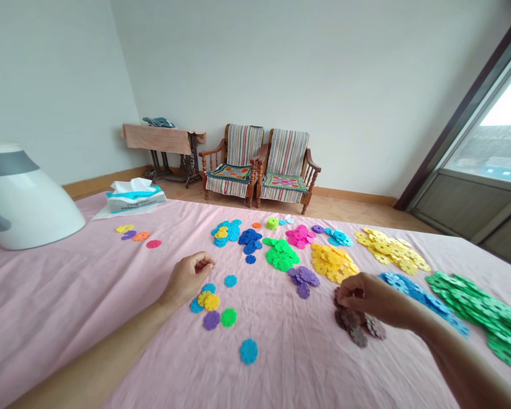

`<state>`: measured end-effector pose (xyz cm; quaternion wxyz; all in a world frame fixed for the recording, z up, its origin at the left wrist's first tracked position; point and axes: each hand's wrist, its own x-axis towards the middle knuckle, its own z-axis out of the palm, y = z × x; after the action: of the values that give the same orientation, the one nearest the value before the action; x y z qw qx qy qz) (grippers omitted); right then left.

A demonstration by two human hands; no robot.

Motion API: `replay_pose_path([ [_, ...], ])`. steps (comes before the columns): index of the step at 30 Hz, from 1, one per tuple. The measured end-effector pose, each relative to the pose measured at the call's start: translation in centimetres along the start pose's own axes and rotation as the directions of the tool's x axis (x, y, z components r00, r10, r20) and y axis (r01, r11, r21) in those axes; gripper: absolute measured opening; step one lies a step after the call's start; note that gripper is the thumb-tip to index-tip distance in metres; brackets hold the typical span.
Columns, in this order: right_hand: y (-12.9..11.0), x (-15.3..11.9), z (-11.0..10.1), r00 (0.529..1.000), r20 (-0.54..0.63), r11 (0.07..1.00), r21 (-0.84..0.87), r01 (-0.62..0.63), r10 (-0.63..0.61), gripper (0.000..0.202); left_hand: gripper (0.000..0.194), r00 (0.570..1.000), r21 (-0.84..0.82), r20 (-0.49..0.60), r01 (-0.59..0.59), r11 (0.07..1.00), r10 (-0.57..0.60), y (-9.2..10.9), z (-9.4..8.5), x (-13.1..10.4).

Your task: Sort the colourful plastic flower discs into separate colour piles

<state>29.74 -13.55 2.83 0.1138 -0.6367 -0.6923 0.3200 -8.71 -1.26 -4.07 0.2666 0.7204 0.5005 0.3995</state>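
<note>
My left hand hovers over the cloth with curled, closed fingers; whatever they hold, if anything, is hidden. Just below it lies a small mixed group of notched plastic snowflake discs, with a yellow disc, a purple disc, a green disc and blue ones. A lone blue disc lies nearer me. At the right, my right hand is over the brown disc pile, its fingertips pinched on a brown disc and partly covering the pile. The purple pile is to its left.
Sorted piles include bright green, orange-yellow, pink, dark blue and large green. A white kettle and tissue box stand left on the pink cloth. Two wooden chairs are beyond.
</note>
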Motion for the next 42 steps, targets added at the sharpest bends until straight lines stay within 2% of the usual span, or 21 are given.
replay_pose_path([
  [3,-0.9,0.5,0.4,0.982,-0.185,0.995,-0.097,0.014,-0.031,0.019,0.013,1.0,-0.004,-0.001,-0.004,1.0,0.004,0.0,0.0,0.0],
  [5,-2.7,0.9,1.5,0.967,-0.239,0.988,-0.145,0.053,-0.087,0.02,0.014,1.0,-0.003,-0.002,-0.001,1.0,0.001,0.1,0.0,0.0],
  [7,-5.0,1.3,3.3,0.961,-0.227,0.98,-0.158,0.121,-0.155,0.02,0.014,1.0,0.001,-0.005,0.007,1.0,-0.007,0.2,0.0,0.0],
  [11,-9.6,1.7,7.5,0.947,-0.116,0.953,-0.084,0.292,-0.3,0.016,0.014,1.0,0.024,-0.009,0.018,1.0,-0.017,0.4,0.0,-0.1],
  [14,-12.2,2.2,10.2,0.905,-0.06,0.906,-0.088,0.415,-0.421,0.018,0.013,1.0,0.025,-0.015,0.007,1.0,-0.006,0.2,0.0,-0.3],
  [16,-13.6,2.7,11.6,0.868,-0.063,0.867,-0.12,0.483,-0.493,0.017,0.013,1.0,0.016,-0.02,-0.003,1.0,0.003,0.1,0.0,-0.3],
  [18,-14.6,3.5,12.7,0.855,-0.107,0.859,-0.146,0.491,-0.507,0.014,0.013,1.0,0.009,-0.021,-0.003,1.0,0.003,0.0,0.0,-0.2],
  [22,-16.2,5.2,14.0,0.886,-0.199,0.904,-0.181,0.387,-0.419,0.017,0.014,1.0,0.01,-0.02,0.002,1.0,-0.002,0.2,0.0,-0.1],
  [29,-16.6,6.2,14.8,0.906,-0.225,0.931,-0.161,0.327,-0.357,0.021,0.013,1.0,0.007,-0.02,0.021,1.0,-0.021,0.9,-0.1,-0.3],
  [33,-16.3,6.1,15.3,0.887,-0.282,0.929,-0.056,0.365,-0.366,0.018,0.013,1.0,-0.012,-0.017,0.024,1.0,-0.024,0.9,-0.2,-0.2],
  [35,-15.9,6.1,14.9,0.879,-0.299,0.919,0.01,0.393,-0.372,0.011,0.013,1.0,-0.013,-0.015,0.021,1.0,-0.021,0.9,-0.2,-0.1],
  [38,-14.4,5.9,12.7,0.884,-0.348,0.93,0.081,0.359,-0.311,0.007,0.014,1.0,-0.016,-0.01,0.012,1.0,-0.013,0.7,-0.1,-0.1],
  [42,-10.6,5.7,8.0,0.897,-0.401,0.966,0.089,0.241,-0.187,0.008,0.013,1.0,-0.01,-0.017,0.012,1.0,-0.013,0.5,-0.1,-0.2],
])
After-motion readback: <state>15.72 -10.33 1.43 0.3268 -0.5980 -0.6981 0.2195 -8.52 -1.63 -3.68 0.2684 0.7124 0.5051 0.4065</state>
